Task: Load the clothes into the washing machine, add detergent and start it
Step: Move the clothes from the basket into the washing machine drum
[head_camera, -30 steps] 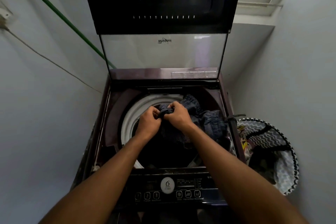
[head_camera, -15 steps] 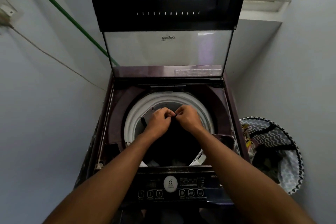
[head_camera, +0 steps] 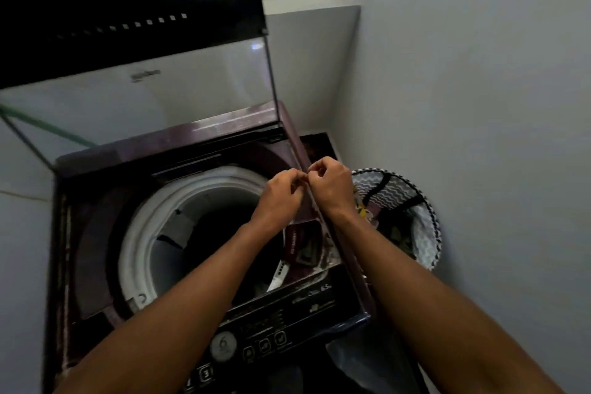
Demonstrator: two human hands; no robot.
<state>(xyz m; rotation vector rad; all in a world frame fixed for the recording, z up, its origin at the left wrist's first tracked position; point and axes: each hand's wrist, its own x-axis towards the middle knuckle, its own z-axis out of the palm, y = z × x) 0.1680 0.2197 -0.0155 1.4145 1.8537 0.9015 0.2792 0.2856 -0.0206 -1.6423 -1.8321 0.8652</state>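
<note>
- Head view, change from the earlier frames: one second ago both hands gripped a dark striped garment over the drum; half a second ago the garment had gone from the hands and they met, fingers curled, above the drum centre. Now both hands have shifted right, over the right edge of the washing machine (head_camera: 179, 150), and the camera has swung right.
- Left hand (head_camera: 281, 193): fingers curled narrowly, fingertips meeting those of the other hand. No cloth shows in it; whether it pinches something small cannot be told because of blur.
- Right hand (head_camera: 331, 184): fingers curled in the same way, thumb and forefinger drawn together at the contact point. Whether it holds anything cannot be told.
- Below and left of the hands: the drum (head_camera: 198, 233) with its white rim. Its interior is dark; clothes inside cannot be made out clearly.
- Directly below the hands, at the machine's right front corner: a recessed compartment (head_camera: 303, 246) with a dark red insert.
- Behind and above the hands: the lid (head_camera: 134, 25), raised upright, glass panel below a black band.
- Right of the right hand, on the floor beside the machine: the laundry basket (head_camera: 412, 211), zigzag-patterned, with dark items inside.
- Near the forearms: the control panel (head_camera: 256, 339) with a round dial and buttons, partly covered by the left forearm.
</note>
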